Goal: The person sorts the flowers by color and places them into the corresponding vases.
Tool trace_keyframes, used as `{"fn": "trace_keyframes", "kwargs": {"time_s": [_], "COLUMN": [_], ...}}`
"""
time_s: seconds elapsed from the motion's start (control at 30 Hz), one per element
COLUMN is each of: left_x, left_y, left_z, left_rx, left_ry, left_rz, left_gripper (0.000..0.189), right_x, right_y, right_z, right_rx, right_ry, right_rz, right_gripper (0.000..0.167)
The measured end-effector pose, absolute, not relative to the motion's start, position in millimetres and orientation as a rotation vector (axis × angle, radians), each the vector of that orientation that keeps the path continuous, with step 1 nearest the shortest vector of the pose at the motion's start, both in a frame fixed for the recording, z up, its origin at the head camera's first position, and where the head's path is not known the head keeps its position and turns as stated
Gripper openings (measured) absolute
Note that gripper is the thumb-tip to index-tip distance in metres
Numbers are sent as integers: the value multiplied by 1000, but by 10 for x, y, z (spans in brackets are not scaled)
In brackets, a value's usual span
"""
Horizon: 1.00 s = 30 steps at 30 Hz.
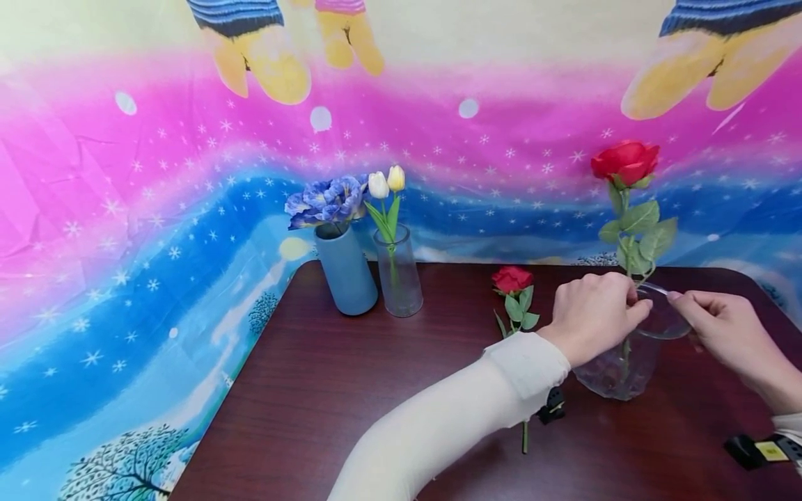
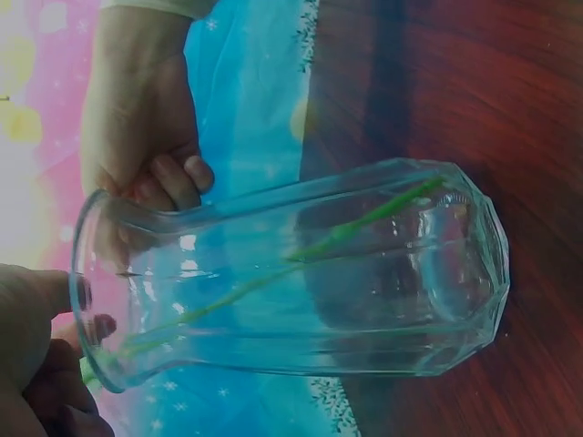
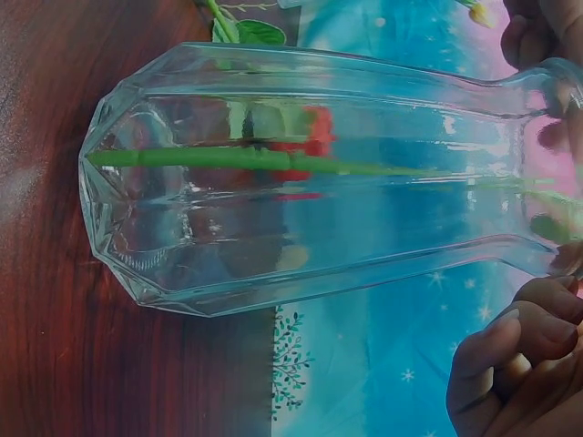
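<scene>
A red rose (image 1: pixel 625 164) on a leafy green stem stands in a clear faceted glass vase (image 1: pixel 617 372), its stem (image 3: pixel 191 159) reaching the bottom. My left hand (image 1: pixel 592 313) is at the mouth of the vase, curled about the rose's stem and hiding part of it. My right hand (image 1: pixel 729 330) pinches the right side of the vase's rim between thumb and fingers. In the left wrist view the vase's rim (image 2: pixel 80 273) lies between the two hands. A second, smaller red rose (image 1: pixel 512 279) lies on the table, partly behind my left sleeve.
At the back left of the dark wooden table (image 1: pixel 301 390) stand a blue vase (image 1: pixel 346 271) with a blue-purple flower (image 1: pixel 328 200) and a clear glass vase (image 1: pixel 401 282) with white and yellow tulips (image 1: pixel 387 182). A printed cloth backdrop (image 1: pixel 188 229) hangs behind the table.
</scene>
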<state>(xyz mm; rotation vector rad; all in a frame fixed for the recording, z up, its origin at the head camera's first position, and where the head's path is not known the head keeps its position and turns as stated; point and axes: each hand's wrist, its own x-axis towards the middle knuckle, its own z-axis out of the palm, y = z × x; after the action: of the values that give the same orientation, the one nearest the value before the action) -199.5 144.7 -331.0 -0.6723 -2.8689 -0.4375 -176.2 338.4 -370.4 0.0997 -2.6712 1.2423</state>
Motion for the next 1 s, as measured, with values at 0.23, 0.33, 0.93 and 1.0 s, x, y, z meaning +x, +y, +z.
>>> {"fn": "trace_keyframes", "kwargs": {"time_s": [0.23, 0.33, 0.93, 1.0], "left_x": [-1933, -1926, -2084, -2101], "left_y": [1305, 1210, 607, 554], "left_z": [-3317, -3318, -3646, -3715], "left_rx": [-742, -745, -611, -602], "left_ry": [-2832, -2808, -2719, -2725], "left_rz": [-514, -552, -718, -728], "left_gripper": [22, 20, 23, 23], "right_x": [-1763, -1765, -1759, -1753], "right_y": [3388, 3380, 3367, 3368], "right_z": [-3706, -3708, -3709, -3706], "right_rx": [89, 92, 87, 77], "right_ry": [-2686, -2693, -2692, -2699], "right_rz": [1230, 1214, 1204, 1180], "right_gripper": [50, 51, 51, 52]}}
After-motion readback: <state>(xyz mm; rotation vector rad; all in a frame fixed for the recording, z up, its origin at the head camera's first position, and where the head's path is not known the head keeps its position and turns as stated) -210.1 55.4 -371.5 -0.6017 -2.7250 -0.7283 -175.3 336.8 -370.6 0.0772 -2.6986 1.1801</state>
